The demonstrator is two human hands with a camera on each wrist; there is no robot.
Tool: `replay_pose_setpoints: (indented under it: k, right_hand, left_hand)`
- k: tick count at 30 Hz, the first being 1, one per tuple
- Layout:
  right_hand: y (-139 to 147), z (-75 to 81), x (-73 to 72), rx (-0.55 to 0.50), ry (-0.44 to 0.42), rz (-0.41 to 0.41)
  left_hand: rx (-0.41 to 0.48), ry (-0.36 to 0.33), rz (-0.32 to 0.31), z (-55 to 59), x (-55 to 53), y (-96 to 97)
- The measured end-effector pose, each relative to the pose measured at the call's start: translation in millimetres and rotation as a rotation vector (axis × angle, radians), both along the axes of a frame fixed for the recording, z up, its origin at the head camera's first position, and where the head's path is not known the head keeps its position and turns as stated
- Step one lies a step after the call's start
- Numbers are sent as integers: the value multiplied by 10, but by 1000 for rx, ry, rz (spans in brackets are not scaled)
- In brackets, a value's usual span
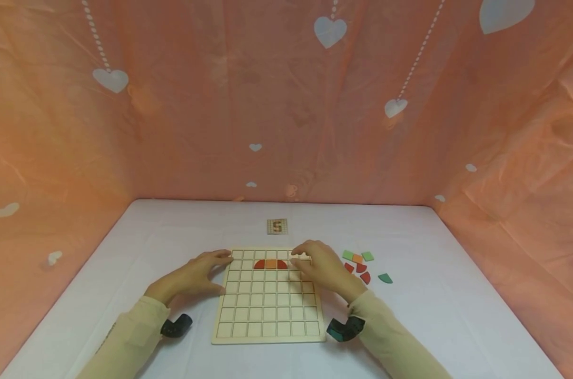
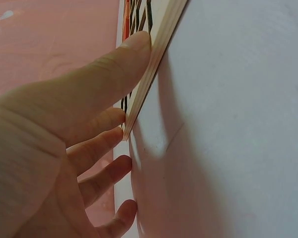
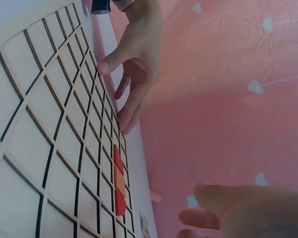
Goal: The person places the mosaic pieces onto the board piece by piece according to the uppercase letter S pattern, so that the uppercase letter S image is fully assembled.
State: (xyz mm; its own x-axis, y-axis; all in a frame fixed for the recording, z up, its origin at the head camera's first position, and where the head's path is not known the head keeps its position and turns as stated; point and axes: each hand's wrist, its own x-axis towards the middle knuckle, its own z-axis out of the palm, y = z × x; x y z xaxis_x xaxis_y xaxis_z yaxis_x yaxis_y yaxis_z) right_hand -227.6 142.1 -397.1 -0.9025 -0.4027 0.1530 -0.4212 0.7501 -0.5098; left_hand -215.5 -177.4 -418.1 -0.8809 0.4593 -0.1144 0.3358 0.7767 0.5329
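A wooden grid board (image 1: 269,315) lies on the white table. One of its upper rows holds an orange square tile (image 1: 270,264) between two red quarter-round tiles, the left one (image 1: 260,265) and the right one (image 1: 282,265). My left hand (image 1: 196,275) touches the board's left edge with thumb and fingers spread; the left wrist view shows its thumb (image 2: 136,47) against the wooden side. Over the board's upper right part hovers my right hand (image 1: 322,266), fingers loosely bent, thumb and fingertips apart, with nothing visible between them.
Right of the board lie loose tiles: light green ones (image 1: 367,256), an orange square (image 1: 357,258), several red quarter-rounds (image 1: 365,277) and a dark green one (image 1: 385,278). Behind the board is a small pattern card (image 1: 277,226). Pink cloth with hearts (image 1: 286,105) surrounds the table.
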Motion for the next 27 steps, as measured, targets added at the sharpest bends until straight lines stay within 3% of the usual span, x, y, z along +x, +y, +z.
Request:
replay_pose_setpoints:
  k: [10, 18, 27]
  right_hand:
    - [235, 54, 46, 18, 34, -15]
    - [506, 102, -47, 2, 46, -43]
    - [813, 131, -189, -52, -28, -114]
  left_hand:
    - [4, 5, 7, 0, 4, 11]
    - [4, 11, -1, -13, 4, 3]
    - [0, 1, -4, -27, -9, -8]
